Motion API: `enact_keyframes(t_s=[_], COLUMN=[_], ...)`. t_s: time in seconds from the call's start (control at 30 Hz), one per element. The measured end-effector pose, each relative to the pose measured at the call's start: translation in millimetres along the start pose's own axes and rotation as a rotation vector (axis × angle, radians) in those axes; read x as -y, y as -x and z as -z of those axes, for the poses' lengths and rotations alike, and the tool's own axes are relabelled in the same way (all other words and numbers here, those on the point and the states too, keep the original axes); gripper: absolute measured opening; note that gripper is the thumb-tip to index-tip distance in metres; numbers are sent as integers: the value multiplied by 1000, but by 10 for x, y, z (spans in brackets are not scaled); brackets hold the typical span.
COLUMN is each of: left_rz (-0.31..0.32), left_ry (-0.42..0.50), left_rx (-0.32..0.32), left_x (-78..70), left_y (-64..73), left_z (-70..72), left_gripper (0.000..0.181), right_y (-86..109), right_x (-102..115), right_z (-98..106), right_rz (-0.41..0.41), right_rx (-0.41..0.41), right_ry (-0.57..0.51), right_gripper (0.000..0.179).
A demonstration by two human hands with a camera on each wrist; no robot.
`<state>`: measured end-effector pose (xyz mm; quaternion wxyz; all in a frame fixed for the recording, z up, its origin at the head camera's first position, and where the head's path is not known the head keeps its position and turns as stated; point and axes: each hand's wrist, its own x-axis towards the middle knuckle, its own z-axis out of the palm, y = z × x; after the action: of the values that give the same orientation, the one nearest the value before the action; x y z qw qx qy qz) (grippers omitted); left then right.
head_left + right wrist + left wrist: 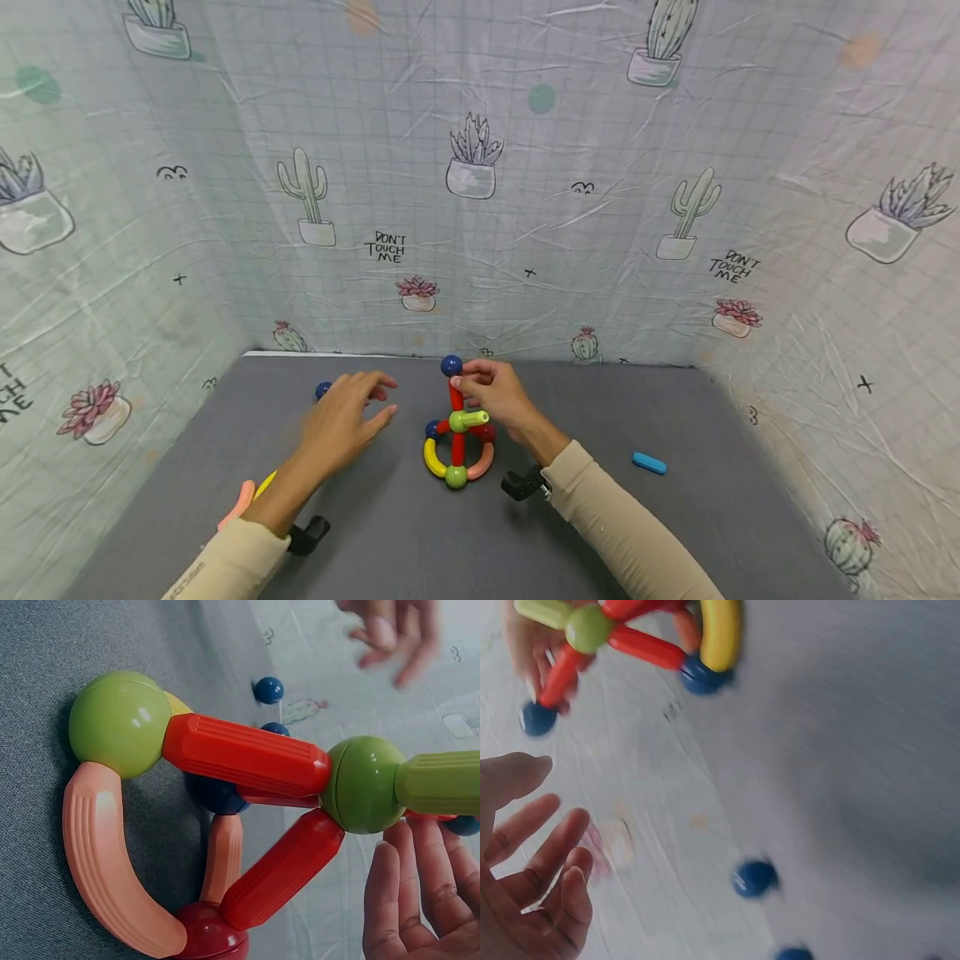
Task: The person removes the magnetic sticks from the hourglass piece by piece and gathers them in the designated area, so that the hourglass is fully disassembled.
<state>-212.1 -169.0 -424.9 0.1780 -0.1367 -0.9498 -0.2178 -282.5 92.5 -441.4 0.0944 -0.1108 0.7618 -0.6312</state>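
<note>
Head view: your ball-and-rod structure (458, 422) stands on the grey table (420, 550), ring base (456, 477) down, long axis upright. Its light green rod (476, 418) points to your right, end face visible. Your left hand (341, 421), left of it, holds nothing, fingers apart and slightly bent. Your right hand (504, 398) pinches the upper red rod (456, 398) just below the topmost blue ball (452, 366).

A free lane crosses the tabletop (397, 542) between the left hand (341, 425) and the rod-and-ball frame (458, 421). On the frame's right, the right hand (508, 400) blocks the upper approach, and a pale green rod (476, 418) juts out below its fingers (467, 387). Right of that hand, open room reaches a low blue stick (649, 463); patterned cloth (525, 233) closes the far side.
</note>
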Motion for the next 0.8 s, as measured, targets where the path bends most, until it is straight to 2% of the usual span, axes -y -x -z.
enact_keyframes(t_s=[0.2,0.4,0.53,0.63,0.8], left_rz=[-124,-239,-241,-218,-175], left_ry=[67,84,69,75,106], left_rx=[5,8,10,9,-9], left_x=[-272,-389,-416,-419,-366], left_y=[-376,-591,-635,-640,-618], left_z=[-158,-307,-353,-363,-338], left_gripper=[51,62,52,43,38], right_y=[-11,6,12,14,16], right_x=[-12,-5,6,9,-5], right_z=[5,11,7,10,17], right_rz=[18,39,51,58,68], right_rx=[2,6,10,13,22], right_ry=[6,0,0,3,15], right_gripper=[30,27,26,25,23])
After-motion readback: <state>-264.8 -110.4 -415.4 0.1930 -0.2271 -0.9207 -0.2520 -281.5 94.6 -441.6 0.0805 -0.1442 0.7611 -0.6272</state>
